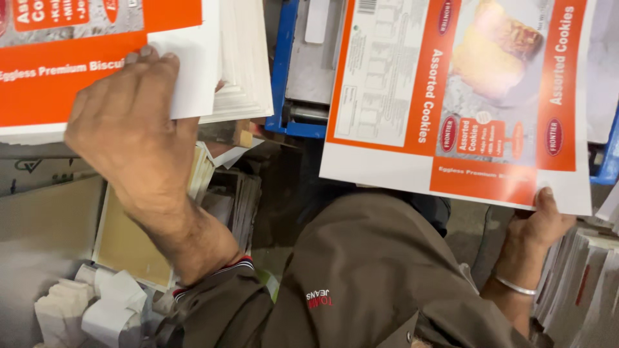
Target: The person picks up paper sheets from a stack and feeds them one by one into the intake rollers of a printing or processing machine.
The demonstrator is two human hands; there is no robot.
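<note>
My left hand (132,122) reaches out to the left and grips the edge of the top orange-and-white printed carton sheet (71,71) on a thick stack of white sheets (242,71). My right hand (538,222) holds a second flat orange-and-white printed sheet (451,96) by its lower right corner, thumb on top. That sheet lies out over a blue-framed machine bed. A metal bangle (516,285) circles my right wrist. Both arms wear a brown jacket (361,277).
A blue-framed grey machine bed (290,71) sits between the two sheets. Brown cardboard (129,245) and crumpled white paper scraps (97,306) lie at lower left. More stacked sheets (580,283) stand at the right edge. Loose card offcuts (232,193) lie under the left stack.
</note>
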